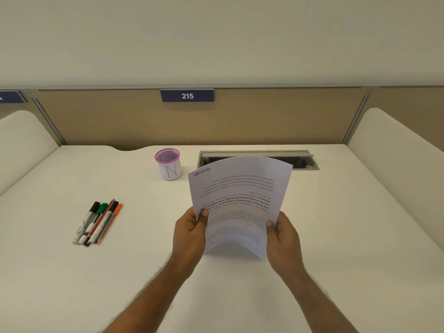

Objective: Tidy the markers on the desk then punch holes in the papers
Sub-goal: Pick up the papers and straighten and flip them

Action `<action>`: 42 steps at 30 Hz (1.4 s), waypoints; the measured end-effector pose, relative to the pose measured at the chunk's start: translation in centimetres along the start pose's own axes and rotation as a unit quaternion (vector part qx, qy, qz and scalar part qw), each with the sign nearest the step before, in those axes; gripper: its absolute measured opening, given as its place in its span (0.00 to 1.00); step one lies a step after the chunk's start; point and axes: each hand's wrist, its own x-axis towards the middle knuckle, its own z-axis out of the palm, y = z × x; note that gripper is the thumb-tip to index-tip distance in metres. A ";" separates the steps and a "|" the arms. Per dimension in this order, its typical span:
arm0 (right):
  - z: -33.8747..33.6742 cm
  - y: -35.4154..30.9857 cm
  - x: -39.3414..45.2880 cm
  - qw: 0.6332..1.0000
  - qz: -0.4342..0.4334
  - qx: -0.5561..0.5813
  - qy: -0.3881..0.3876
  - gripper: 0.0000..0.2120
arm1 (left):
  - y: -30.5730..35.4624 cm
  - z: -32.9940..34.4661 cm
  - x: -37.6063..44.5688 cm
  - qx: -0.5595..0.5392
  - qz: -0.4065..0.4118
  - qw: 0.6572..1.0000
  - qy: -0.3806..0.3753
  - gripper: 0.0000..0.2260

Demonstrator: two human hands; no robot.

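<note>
Both hands, left hand (191, 233) and right hand (282, 239), pinch the bowed papers (240, 200); loose sheets could slip askew, misaligning the holes.

Both hands grip the printed papers (240, 200) above the desk (336, 236): left hand (189, 233) on the left edge, right hand (283, 239) on the right edge, sheets bowed, text upside down. Left of the papers, markers (97, 222) lie grouped side by side. Behind-left of the papers stands a pink-rimmed mesh cup (168, 167).

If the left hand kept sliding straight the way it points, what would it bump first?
Probably the pink-rimmed pen cup. The left hand points forward along the desk, holding the papers, though depth is hard to judge.
</note>
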 end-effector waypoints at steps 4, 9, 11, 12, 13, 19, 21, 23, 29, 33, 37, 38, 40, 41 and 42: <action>-0.1 0.1 -0.4 1.000 -0.016 0.005 0.012 0.10 | 0.0 -0.3 -0.1 0.009 0.004 1.000 0.004 0.11; 0.1 0.4 -0.9 1.000 -0.023 0.014 0.000 0.11 | -0.2 -0.7 -0.2 0.003 0.010 1.000 0.013 0.11; 0.0 0.4 -1.0 1.000 -0.021 0.019 0.003 0.11 | -0.1 -0.6 -0.3 0.011 0.014 1.000 0.006 0.12; 0.1 0.4 -0.9 1.000 -0.018 0.019 0.001 0.11 | -0.1 -0.5 -0.3 0.015 0.011 1.000 0.000 0.12; 0.1 0.4 -0.9 1.000 -0.016 0.018 -0.001 0.11 | -0.1 -0.4 -0.3 0.016 0.006 1.000 -0.002 0.12; 0.0 0.6 -1.0 1.000 -0.015 0.012 -0.001 0.10 | 0.0 -0.5 -0.2 0.027 0.018 0.999 -0.008 0.13; 0.0 0.5 -1.2 1.000 -0.017 0.018 0.004 0.10 | -0.1 -0.5 -0.2 0.024 0.011 1.000 -0.005 0.13; 0.0 0.4 -1.3 0.999 -0.035 0.016 0.018 0.10 | 0.0 -0.7 0.0 0.022 0.010 1.000 0.003 0.13; -0.1 0.8 -1.1 1.000 -0.005 0.022 -0.016 0.10 | 0.4 -1.3 0.6 0.053 0.007 0.999 -0.001 0.13; -0.7 -0.6 -0.5 0.998 -0.004 0.055 -0.005 0.10 | 1.4 -1.5 1.3 0.083 0.044 0.996 0.000 0.14; -2.1 -3.3 0.5 0.994 -0.047 0.021 0.099 0.19 | 3.2 -2.2 2.5 0.112 0.095 0.989 0.026 0.15; -2.5 -4.1 0.6 0.989 -0.076 0.009 0.125 0.21 | 3.7 -2.4 2.7 0.119 0.111 0.986 0.037 0.15; -3.5 -5.7 0.9 0.976 -0.138 0.000 0.167 0.22 | 4.6 -2.9 3.0 0.143 0.143 0.978 0.053 0.14; -3.8 -6.5 1.0 0.968 -0.170 -0.007 0.183 0.22 | 5.0 -3.0 3.1 0.158 0.155 0.974 0.058 0.14; -4.1 -7.3 1.1 0.960 -0.201 -0.017 0.194 0.22 | 5.3 -3.1 3.2 0.178 0.165 0.968 0.062 0.14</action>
